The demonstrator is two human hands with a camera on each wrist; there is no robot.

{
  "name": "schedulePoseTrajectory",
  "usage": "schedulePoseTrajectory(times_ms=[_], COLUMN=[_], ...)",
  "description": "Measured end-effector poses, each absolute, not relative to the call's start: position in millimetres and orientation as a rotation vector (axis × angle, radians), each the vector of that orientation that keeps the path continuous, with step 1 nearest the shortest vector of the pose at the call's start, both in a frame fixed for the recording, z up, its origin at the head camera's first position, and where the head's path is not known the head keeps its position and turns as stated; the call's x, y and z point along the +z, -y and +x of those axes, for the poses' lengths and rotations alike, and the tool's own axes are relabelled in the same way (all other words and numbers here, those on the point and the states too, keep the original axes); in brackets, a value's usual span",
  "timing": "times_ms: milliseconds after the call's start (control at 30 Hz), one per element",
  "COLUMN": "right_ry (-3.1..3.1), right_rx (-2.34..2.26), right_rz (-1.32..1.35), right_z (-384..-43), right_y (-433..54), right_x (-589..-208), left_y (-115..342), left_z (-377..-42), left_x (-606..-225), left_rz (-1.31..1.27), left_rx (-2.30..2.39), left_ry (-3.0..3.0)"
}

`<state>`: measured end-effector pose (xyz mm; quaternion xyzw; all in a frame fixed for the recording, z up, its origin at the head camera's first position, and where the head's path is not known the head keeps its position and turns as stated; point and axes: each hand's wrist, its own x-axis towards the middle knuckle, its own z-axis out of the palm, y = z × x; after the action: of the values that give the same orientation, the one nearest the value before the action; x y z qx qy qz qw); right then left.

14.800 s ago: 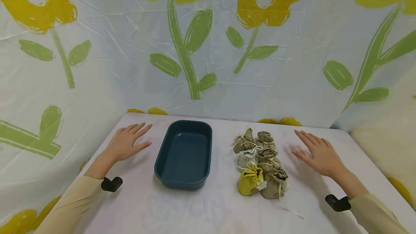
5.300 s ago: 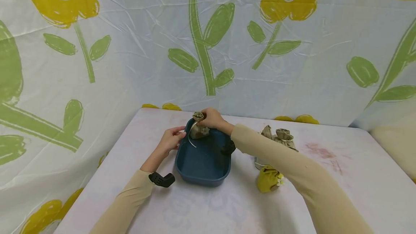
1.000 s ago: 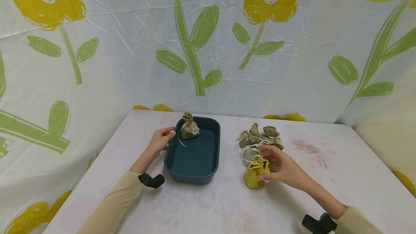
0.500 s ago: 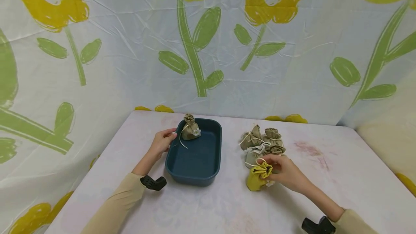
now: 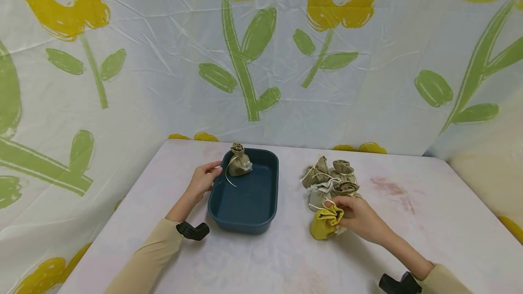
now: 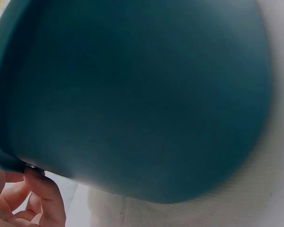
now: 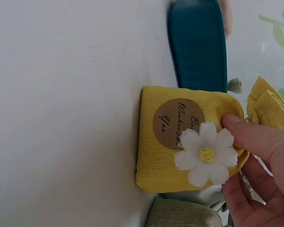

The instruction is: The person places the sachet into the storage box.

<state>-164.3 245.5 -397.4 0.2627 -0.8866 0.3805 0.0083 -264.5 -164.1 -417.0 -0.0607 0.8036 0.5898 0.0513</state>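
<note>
Right hand [image 5: 362, 217] pinches yellow pouch [image 5: 321, 227], left hand [image 5: 202, 180] grips blue tray [image 5: 244, 227]; grey pouch [image 5: 316, 198] behind could topple if bumped

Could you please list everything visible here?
Table: one, whitish, beneath tray.
Rectangular tray: one, dark blue, table's left side.
Tied cloth pouch: one, brown, inside tray.
Boxy cloth pouch: one, yellow, right of tray.
Knotted cloth pouch: one, grey, behind yellow pouch.
Gathered cloth pouches: three visible, brown, near grey pouch.
Fabric flowers: two visible, white, on pouches.
Flower-printed backdrop: one, mostly white, behind table.
Wrist devices: two, black, at wrists.
Sleeves: two, beige, on arms.
Left hand: one, holding tray's rim.
Right hand: one, pinching yellow pouch.
</note>
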Motion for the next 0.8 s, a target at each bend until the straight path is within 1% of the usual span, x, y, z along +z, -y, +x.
schedulePoseTrajectory(times_ms=[467, 800], right_ry=[2.749, 2.745], right_rx=[1.021, 1.006], right_rz=[0.890, 0.889], right_z=[-165, -168], right_y=[-240, -222], right_x=[-384, -369], left_y=[165, 166], left_z=[-265, -268], left_x=[-416, -417], left_rz=[-0.178, -0.157], left_rx=[1.792, 1.819], left_ry=[-2.447, -2.441])
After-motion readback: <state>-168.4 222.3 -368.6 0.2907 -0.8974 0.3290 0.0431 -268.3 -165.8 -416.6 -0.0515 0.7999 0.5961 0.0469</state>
